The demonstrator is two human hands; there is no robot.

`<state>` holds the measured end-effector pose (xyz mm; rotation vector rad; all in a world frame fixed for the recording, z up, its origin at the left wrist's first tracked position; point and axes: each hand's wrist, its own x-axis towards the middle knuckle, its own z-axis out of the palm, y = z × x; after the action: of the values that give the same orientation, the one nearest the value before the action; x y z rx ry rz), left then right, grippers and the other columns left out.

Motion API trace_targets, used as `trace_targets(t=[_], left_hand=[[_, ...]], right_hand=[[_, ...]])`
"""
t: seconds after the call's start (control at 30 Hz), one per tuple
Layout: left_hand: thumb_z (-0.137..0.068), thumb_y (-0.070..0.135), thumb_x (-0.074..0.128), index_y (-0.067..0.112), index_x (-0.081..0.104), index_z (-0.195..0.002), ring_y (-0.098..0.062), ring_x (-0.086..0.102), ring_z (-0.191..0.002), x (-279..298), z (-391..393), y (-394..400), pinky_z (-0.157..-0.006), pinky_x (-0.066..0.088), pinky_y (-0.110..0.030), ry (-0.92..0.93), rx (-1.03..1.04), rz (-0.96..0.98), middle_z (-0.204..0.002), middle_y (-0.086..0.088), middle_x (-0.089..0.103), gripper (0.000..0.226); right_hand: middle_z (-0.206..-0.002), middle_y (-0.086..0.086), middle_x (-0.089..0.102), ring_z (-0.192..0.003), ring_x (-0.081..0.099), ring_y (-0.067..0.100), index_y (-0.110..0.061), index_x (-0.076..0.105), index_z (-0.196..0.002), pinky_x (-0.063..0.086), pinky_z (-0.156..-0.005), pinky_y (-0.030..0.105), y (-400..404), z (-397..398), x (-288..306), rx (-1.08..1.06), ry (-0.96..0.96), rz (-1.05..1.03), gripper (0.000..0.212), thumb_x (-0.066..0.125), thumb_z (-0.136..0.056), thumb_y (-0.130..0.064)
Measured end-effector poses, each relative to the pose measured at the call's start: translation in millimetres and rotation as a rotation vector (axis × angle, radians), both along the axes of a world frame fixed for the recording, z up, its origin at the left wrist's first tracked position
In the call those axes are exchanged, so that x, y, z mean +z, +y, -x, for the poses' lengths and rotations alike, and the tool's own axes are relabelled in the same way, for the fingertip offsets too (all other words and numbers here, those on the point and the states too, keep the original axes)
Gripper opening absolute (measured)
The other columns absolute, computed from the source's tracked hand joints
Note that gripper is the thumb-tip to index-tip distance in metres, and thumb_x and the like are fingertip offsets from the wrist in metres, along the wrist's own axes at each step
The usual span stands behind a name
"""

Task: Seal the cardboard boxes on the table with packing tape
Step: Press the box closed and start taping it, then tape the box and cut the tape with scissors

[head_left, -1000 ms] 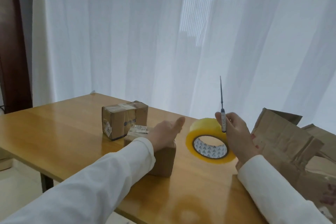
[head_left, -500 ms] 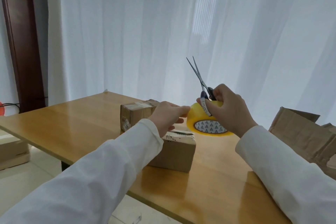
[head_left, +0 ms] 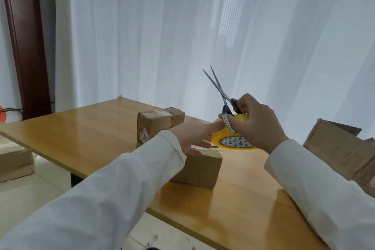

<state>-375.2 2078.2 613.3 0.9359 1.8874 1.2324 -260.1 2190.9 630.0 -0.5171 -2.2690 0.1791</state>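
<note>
Two boxes [head_left: 160, 121], far one labelled, unreadable

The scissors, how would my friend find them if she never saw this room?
Start at the long wooden table before the white curtain. Above its right part, the right hand holds a yellow tape roll and the scissors together. They're the only metal thing: two thin blades, slightly apart, pointing up.

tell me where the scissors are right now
In the head view, right of centre: the scissors are in the right hand with the tape roll, blades apart and pointing up, above the near box.
</note>
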Motion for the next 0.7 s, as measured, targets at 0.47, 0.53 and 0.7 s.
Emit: trace_targets(t=[0.47, 0.53, 0.7], left_hand=[[-0.085, 0.048, 0.063, 0.008, 0.066, -0.109, -0.009, 0.055, -0.081, 5.9, -19.1, 13.4, -0.076, 0.04, -0.031, 0.211, 0.1, -0.093, -0.108, -0.001, 0.068, 0.048], [-0.084, 0.05, 0.064, 0.008, 0.063, -0.111, -0.007, 0.053, -0.079, 6.2, -23.2, 13.0, -0.078, 0.04, -0.032, 0.176, 0.09, -0.079, -0.104, 0.001, 0.067, 0.05], [-0.083, 0.052, 0.064, 0.011, 0.055, -0.109, -0.007, 0.051, -0.077, 4.1, -31.2, 12.3, -0.082, 0.042, -0.034, 0.153, 0.03, 0.052, -0.1, 0.0, 0.061, 0.049]], right_hand=[[-0.072, -0.015, 0.052, -0.071, 0.055, 0.02, -0.017, 0.047, -0.09, 0.036, -0.06, 0.028, 6.0, -21.2, -7.1, -0.083, 0.04, 0.022, 0.042, 0.058, -0.081, -0.057], [-0.071, -0.014, 0.052, -0.07, 0.055, 0.02, -0.017, 0.047, -0.09, 0.037, -0.06, 0.028, 5.9, -24.0, -9.5, -0.084, 0.06, 0.026, 0.043, 0.057, -0.081, -0.057], [-0.071, -0.019, 0.051, -0.071, 0.056, 0.023, -0.015, 0.046, -0.089, 0.041, -0.063, 0.03, 2.4, -29.4, -15.8, -0.083, 0.067, -0.006, 0.044, 0.06, -0.081, -0.056]])
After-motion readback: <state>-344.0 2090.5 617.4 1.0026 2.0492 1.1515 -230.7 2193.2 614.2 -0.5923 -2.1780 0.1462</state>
